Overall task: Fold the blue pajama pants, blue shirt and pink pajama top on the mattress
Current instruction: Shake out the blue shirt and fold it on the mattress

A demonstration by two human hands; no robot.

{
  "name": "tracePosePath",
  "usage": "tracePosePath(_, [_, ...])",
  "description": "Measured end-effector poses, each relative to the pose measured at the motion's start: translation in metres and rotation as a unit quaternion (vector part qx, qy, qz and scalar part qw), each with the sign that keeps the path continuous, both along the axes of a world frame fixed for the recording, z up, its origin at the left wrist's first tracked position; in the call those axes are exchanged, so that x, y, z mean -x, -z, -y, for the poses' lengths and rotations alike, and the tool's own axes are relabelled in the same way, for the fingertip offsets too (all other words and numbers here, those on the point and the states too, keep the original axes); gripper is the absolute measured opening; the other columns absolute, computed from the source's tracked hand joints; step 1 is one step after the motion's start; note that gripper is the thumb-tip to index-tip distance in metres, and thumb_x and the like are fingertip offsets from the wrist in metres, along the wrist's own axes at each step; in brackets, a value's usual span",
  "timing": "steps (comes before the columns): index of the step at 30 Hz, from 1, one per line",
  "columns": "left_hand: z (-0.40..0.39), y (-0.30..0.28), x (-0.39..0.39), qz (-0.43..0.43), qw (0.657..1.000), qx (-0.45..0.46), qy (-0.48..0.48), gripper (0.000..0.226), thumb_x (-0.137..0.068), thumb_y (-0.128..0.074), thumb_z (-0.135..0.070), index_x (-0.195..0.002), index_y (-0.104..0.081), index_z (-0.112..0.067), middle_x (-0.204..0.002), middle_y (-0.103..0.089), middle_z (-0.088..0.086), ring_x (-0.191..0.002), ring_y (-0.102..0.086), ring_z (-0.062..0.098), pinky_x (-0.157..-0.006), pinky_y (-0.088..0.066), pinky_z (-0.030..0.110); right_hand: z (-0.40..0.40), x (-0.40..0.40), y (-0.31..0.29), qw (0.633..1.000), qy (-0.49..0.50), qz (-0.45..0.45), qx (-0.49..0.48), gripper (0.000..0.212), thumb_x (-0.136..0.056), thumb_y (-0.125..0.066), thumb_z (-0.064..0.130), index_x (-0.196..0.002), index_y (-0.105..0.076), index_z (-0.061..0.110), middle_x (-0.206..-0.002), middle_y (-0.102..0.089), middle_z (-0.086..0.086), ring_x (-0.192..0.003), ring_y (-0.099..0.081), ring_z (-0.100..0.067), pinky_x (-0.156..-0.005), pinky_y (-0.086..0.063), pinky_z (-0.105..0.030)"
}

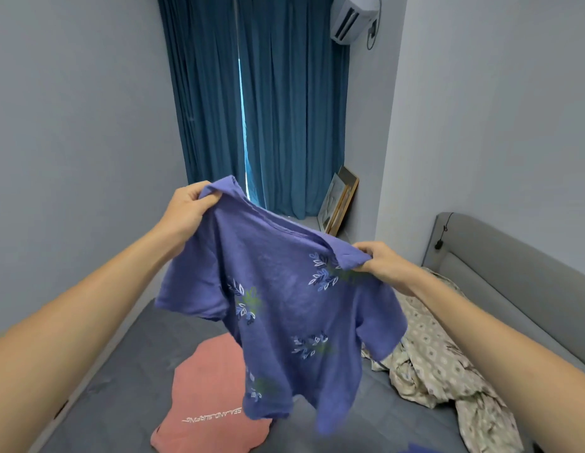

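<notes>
- The pink cotton pajama top with white lettering lies flat on the grey mattress, near its left edge, under the hanging hem.
- The blue knit shirt with leaf print hangs in the air above the mattress, its long axis going down from both hands.
- The left hand pinches one shoulder, fingers clamped on cloth; it is higher and farther.
- The right hand grips the other shoulder the same way.
- A crumpled patterned beige sheet takes the right side by the grey headboard; open mattress room is in the middle, I think.
</notes>
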State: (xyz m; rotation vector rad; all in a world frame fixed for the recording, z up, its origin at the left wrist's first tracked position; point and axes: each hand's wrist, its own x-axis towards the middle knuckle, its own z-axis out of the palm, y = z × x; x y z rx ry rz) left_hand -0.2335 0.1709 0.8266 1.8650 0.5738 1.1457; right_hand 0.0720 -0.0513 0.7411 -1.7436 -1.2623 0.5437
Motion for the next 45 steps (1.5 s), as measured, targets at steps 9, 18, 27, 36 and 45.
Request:
tracePosePath(9, [-0.005,0.013,0.023,-0.077,0.997,-0.008,-0.031,0.02,-0.103,-0.053,-0.018,-0.096,-0.071,-0.011,-0.087,-0.07,-0.012,-0.083,-0.06,0.004,-0.078,-0.046,0.019,-0.011,-0.002,-0.036,0.996,-0.003,0.082,-0.044,0.027,-0.102,-0.057,0.016,-0.084,-0.06,-0.004,-0.073,-0.044,-0.003,-0.07,-0.039,-0.013,-0.061,-0.03,-0.028])
tracePosePath(18, [0.015,0.011,0.046,-0.09,0.996,-0.016,-0.022,0.011,-0.098,-0.065,-0.016,-0.089,-0.069,-0.012,-0.078,-0.069,-0.009,-0.072,-0.061,0.004,-0.069,-0.047,0.019,-0.011,-0.014,-0.041,0.985,0.013,0.143,-0.098,0.048,-0.096,-0.053,0.044,-0.079,-0.057,-0.001,-0.066,-0.049,-0.004,-0.068,-0.04,-0.012,-0.065,-0.034,-0.035])
tracePosePath(27, [0.062,0.036,0.076,-0.099,0.993,0.004,-0.069,0.005,-0.095,-0.07,-0.015,-0.093,-0.071,-0.011,-0.088,-0.075,0.001,-0.079,-0.066,0.01,-0.076,-0.052,0.023,0.015,-0.008,-0.031,0.974,-0.059,0.204,-0.084,0.043,-0.096,-0.064,0.028,-0.067,-0.046,0.002,-0.063,-0.036,0.0,-0.062,-0.032,-0.011,-0.06,-0.026,-0.032])
tracePosePath(36, [0.123,0.061,0.113,-0.116,0.991,-0.017,-0.058,0.008,-0.098,-0.064,-0.012,-0.095,-0.069,-0.007,-0.083,-0.071,-0.004,-0.077,-0.062,0.008,-0.071,-0.05,0.016,0.077,0.024,-0.011,0.969,-0.027,0.222,-0.105,0.03,-0.102,-0.056,0.021,-0.077,-0.056,0.004,-0.069,-0.051,-0.016,-0.065,-0.038,-0.014,-0.063,-0.031,-0.035])
tracePosePath(45, [0.202,0.077,0.188,-0.119,0.992,-0.028,-0.007,0.01,-0.099,-0.063,-0.012,-0.099,-0.067,-0.003,-0.088,-0.072,0.007,-0.077,-0.062,0.01,-0.07,-0.049,0.017,0.181,0.113,0.01,0.972,0.012,0.212,-0.103,0.031,-0.101,-0.059,0.018,-0.071,-0.056,0.018,-0.062,-0.044,0.003,-0.059,-0.034,-0.007,-0.057,-0.028,-0.025])
